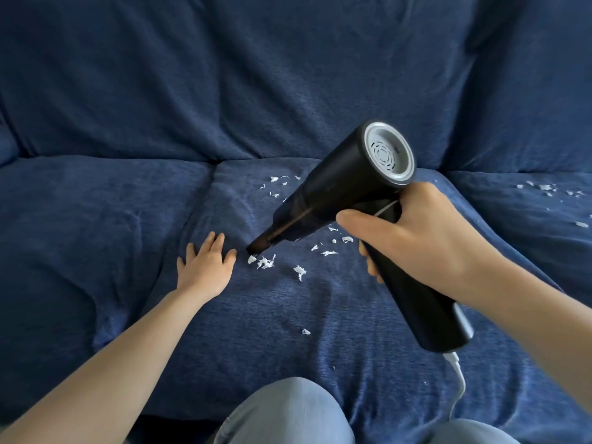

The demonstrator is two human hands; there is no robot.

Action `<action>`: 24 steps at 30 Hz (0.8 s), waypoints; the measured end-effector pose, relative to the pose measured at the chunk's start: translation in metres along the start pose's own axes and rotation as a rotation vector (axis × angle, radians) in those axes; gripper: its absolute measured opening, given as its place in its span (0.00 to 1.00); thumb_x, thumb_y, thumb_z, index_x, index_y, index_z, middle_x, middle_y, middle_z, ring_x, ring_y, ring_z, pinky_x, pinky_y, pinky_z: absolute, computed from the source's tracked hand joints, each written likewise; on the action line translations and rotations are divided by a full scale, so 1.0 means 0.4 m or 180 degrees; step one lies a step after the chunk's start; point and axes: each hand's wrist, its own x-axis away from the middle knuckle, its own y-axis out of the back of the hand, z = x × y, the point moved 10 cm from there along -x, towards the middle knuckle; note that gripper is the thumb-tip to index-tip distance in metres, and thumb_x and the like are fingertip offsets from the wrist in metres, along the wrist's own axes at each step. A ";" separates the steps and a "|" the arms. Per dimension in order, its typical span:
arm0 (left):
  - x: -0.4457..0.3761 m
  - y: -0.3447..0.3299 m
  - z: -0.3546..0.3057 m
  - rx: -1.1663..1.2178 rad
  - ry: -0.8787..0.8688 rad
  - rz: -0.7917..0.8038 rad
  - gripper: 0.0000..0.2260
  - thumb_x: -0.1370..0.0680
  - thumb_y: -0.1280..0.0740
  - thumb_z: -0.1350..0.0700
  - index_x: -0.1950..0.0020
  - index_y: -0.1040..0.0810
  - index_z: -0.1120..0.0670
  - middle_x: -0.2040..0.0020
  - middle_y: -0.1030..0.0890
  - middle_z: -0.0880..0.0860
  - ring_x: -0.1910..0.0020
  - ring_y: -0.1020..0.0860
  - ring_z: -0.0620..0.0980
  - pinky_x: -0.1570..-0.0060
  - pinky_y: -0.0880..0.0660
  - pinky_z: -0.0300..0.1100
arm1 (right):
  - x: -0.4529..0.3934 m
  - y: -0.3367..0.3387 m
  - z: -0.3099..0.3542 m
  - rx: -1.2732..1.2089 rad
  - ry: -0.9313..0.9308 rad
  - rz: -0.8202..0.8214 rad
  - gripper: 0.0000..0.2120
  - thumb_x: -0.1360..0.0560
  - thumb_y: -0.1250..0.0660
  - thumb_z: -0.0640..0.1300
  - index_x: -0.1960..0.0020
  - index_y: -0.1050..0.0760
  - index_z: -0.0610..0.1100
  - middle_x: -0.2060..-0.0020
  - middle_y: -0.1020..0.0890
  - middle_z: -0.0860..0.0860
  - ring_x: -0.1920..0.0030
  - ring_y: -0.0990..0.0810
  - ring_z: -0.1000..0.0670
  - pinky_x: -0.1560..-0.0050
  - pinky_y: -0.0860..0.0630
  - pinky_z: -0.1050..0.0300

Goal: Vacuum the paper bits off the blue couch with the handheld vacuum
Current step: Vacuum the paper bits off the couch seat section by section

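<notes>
Flanking paper bits: left hand; nozzle

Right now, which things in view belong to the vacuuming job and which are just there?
Job:
handheld vacuum, gripped by right hand
paper bits by the nozzle
blue couch
left hand, flat on the seat

Just there:
white cable from the handle's end
jeans knee
</notes>
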 end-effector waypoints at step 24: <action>0.051 -0.021 -0.040 -0.0330 -0.0006 -0.0015 0.28 0.18 0.54 0.39 0.21 0.55 0.46 0.20 0.57 0.46 0.22 0.57 0.61 0.25 0.54 0.60 | 0.062 0.067 -0.016 0.0177 -0.0098 -0.0015 0.17 0.29 0.32 0.52 0.67 0.23 0.39 0.76 0.17 0.45 0.75 0.18 0.53 0.61 0.23 0.56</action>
